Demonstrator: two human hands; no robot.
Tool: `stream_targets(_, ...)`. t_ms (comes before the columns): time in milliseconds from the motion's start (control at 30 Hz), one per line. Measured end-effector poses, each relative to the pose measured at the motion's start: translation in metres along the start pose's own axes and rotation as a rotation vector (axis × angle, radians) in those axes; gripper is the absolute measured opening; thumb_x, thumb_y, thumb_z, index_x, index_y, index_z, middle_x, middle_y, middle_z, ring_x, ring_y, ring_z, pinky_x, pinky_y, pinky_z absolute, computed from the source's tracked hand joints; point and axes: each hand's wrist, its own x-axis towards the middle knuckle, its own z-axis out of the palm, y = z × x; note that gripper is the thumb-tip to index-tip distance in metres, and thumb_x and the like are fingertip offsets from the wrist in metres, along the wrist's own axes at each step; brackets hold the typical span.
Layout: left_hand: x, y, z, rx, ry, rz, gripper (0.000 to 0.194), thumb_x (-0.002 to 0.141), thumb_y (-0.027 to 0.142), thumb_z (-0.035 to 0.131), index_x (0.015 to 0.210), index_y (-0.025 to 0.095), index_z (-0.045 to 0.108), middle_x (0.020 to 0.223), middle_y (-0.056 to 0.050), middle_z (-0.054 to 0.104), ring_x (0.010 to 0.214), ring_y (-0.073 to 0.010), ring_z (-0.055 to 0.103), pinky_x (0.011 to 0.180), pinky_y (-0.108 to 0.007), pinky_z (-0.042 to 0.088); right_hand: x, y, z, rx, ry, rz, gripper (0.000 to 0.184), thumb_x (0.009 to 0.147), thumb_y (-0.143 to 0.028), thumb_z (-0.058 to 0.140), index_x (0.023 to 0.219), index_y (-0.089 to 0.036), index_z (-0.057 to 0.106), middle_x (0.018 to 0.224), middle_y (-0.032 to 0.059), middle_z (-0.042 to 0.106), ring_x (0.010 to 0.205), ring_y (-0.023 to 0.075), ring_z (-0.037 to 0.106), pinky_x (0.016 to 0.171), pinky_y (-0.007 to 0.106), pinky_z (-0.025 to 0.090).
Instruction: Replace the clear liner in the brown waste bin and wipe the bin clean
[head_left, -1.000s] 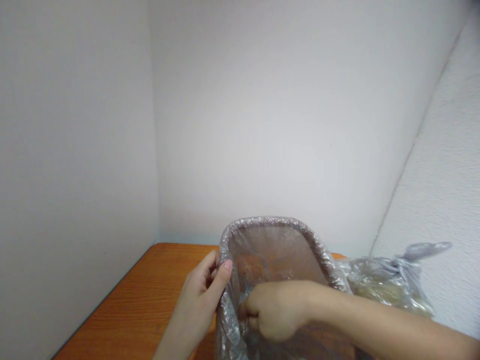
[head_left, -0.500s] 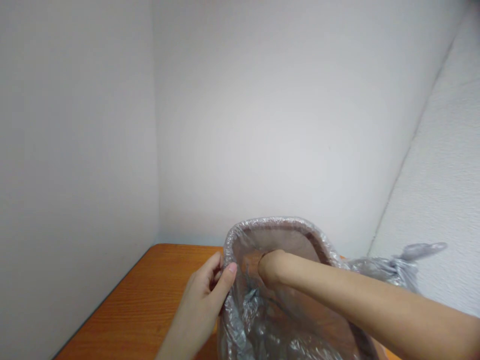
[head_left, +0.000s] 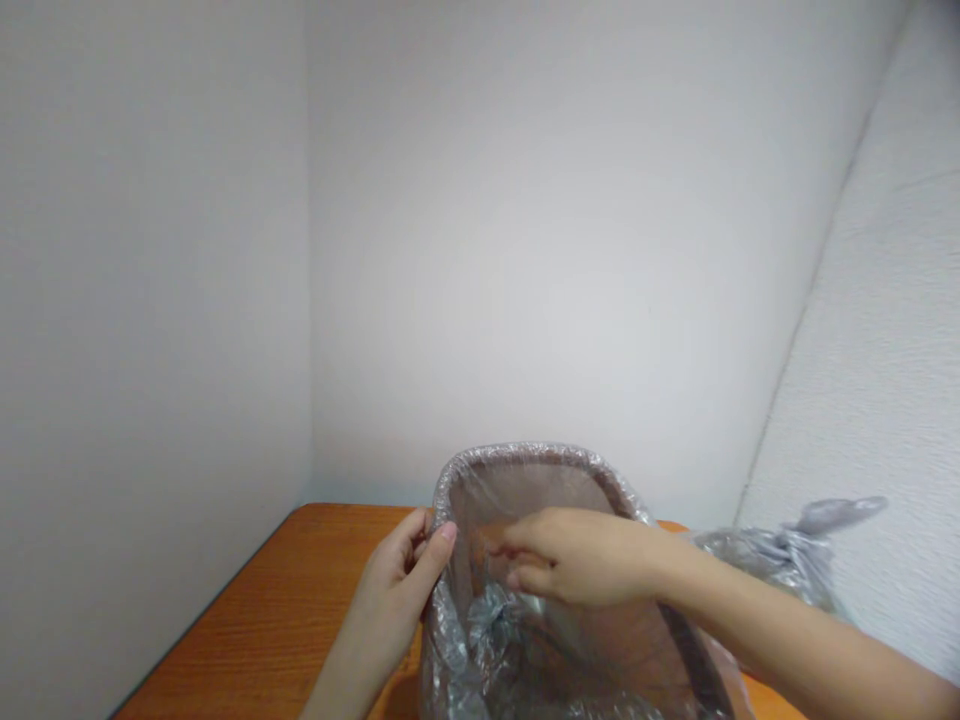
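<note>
A small bin (head_left: 525, 458) lined with a clear plastic bag (head_left: 480, 640) stands on a wooden table (head_left: 300, 600). My left hand (head_left: 401, 590) grips the bin's left rim, thumb over the liner's edge and fingers curled on the outside. My right hand (head_left: 577, 555) reaches inside the bin from the right, fingers pinched on the crumpled liner near the left wall.
A tied clear plastic bag (head_left: 780, 555) with contents lies to the right of the bin against the textured right wall. Plain white walls close in at the left and back, forming a corner. The table's left edge runs diagonally at the lower left.
My right hand came up from deep in the bin, pushed toward the far wall, then drew back to pinch the liner near the left side. My left hand stays on the rim.
</note>
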Motion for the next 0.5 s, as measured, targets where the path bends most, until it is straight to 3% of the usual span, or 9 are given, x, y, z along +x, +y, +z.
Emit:
stream_targets(67,0.010,0.001,-0.003,0.028,0.014,-0.005,0.042,0.082,0.060,0.062,0.078,0.019,0.057,0.068,0.003,0.055,0.064,-0.0144,0.053,0.058,-0.022,0.041,-0.025,0.003,-0.020,0.123,0.241,0.044,0.030,0.093,-0.032,0.049,0.117,-0.025,0.066,0.116,0.0030,0.071,0.105,0.0188,0.065,0.095,0.034,0.049)
stream_targets(133,0.026,0.000,-0.007,0.046,0.010,-0.026,0.044,0.081,0.061,0.063,0.077,0.017,0.059,0.067,0.003,0.056,0.062,-0.0134,0.052,0.056,-0.022,0.039,-0.052,0.012,-0.025,0.244,0.486,0.147,0.032,0.096,-0.038,0.046,0.121,-0.027,0.062,0.124,0.0027,0.067,0.115,0.0185,0.060,0.102,0.034,0.046)
stream_targets(267,0.066,-0.005,-0.019,0.036,-0.044,-0.089,0.046,0.076,0.060,0.068,0.082,0.014,0.064,0.064,0.004,0.057,0.057,-0.0116,0.049,0.053,-0.020,0.033,-0.099,0.049,-0.001,0.435,0.837,0.334,0.037,0.093,-0.052,0.048,0.118,-0.027,0.062,0.124,0.0057,0.065,0.117,0.0220,0.059,0.102,0.035,0.047)
stream_targets(367,0.093,-0.012,-0.022,0.002,-0.065,-0.116,0.046,0.068,0.057,0.075,0.083,0.014,0.067,0.064,0.002,0.061,0.060,-0.0139,0.053,0.054,-0.022,0.035,-0.124,0.083,0.029,0.539,0.978,0.432,0.042,0.087,-0.059,0.055,0.111,-0.026,0.064,0.116,0.0067,0.068,0.110,0.0239,0.063,0.099,0.035,0.049)
stream_targets(500,0.117,-0.024,-0.022,-0.034,-0.082,-0.143,0.045,0.063,0.054,0.079,0.080,0.014,0.068,0.064,0.000,0.064,0.061,-0.0152,0.056,0.057,-0.023,0.038,-0.136,0.110,0.068,0.690,0.996,0.517,0.052,0.078,-0.066,0.061,0.110,-0.025,0.064,0.115,0.0088,0.069,0.107,0.0260,0.065,0.097,0.035,0.052)
